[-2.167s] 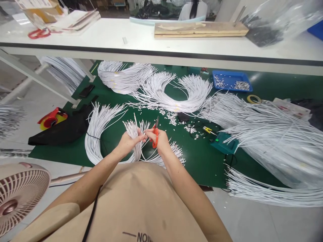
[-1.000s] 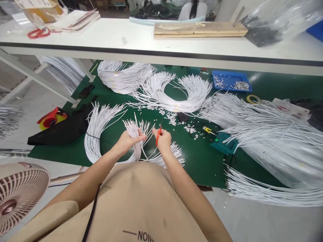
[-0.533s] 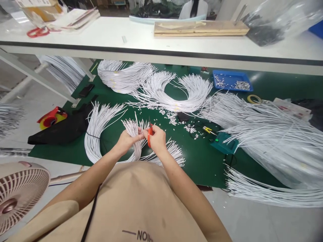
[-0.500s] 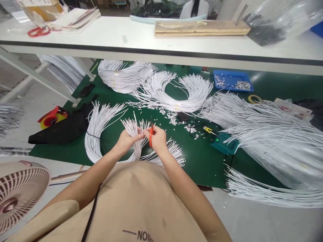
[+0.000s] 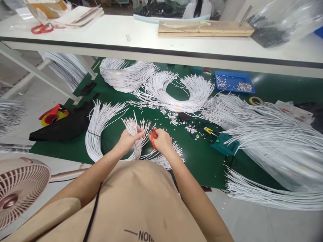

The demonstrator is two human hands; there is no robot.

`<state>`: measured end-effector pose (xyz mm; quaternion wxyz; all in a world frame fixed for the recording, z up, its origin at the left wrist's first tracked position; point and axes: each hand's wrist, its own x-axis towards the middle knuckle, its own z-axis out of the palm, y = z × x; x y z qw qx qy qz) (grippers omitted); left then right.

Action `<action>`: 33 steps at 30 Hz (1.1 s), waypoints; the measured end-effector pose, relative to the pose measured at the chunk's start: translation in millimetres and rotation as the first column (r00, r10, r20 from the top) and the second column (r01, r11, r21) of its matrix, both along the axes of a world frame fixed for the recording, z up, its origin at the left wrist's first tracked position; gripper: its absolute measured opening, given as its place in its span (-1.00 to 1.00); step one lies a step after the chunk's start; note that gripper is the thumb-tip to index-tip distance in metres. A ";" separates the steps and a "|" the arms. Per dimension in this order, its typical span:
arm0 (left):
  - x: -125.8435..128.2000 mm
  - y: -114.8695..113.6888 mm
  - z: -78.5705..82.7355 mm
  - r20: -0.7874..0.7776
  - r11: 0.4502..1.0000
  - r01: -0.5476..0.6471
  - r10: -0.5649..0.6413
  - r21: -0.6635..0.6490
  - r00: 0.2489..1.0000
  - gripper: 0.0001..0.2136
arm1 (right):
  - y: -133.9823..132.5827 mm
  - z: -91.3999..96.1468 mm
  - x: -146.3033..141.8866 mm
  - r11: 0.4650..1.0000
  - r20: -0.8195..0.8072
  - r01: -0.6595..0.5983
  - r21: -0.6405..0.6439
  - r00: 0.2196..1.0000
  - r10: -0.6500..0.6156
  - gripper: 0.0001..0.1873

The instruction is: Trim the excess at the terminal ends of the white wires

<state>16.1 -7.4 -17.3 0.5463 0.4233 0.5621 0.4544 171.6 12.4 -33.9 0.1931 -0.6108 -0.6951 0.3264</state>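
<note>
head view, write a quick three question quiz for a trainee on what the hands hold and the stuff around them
1. Which hand holds the orange-handled scissors: (a) left or (b) right?
2. True or false: small silvery pieces lie both in the blue tray and on the green tabletop.
3. Fill in: the left hand is gripping many white ____.

Key: 1. b, the right hand; 2. true; 3. wires.

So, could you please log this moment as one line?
left hand: gripping bundle of thin white wires | right hand: holding orange-handled scissors | green table: scattered small silvery pieces
</note>
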 end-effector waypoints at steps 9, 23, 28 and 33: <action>-1.9 -0.1 -0.8 -0.022 1.000 0.016 -0.016 -0.013 1.000 -0.69 | -3.6 3.3 -3.2 0.986 0.265 -0.164 0.042 0.953 0.147 -0.67; -2.3 0.7 -0.6 0.078 0.998 0.045 -0.042 -0.048 0.996 -0.65 | -5.9 10.3 3.3 0.986 0.302 -0.155 0.059 0.944 0.131 -0.68; -2.6 1.4 3.2 0.064 0.996 0.070 -0.067 -0.054 0.996 -0.65 | -8.2 5.3 2.6 0.987 0.312 -0.154 0.050 0.941 0.131 -0.67; 0.0 0.8 1.4 -0.012 1.000 0.006 -0.006 -0.018 1.000 -0.72 | -9.7 2.1 -0.1 0.991 0.312 -0.124 0.045 0.944 0.104 -0.64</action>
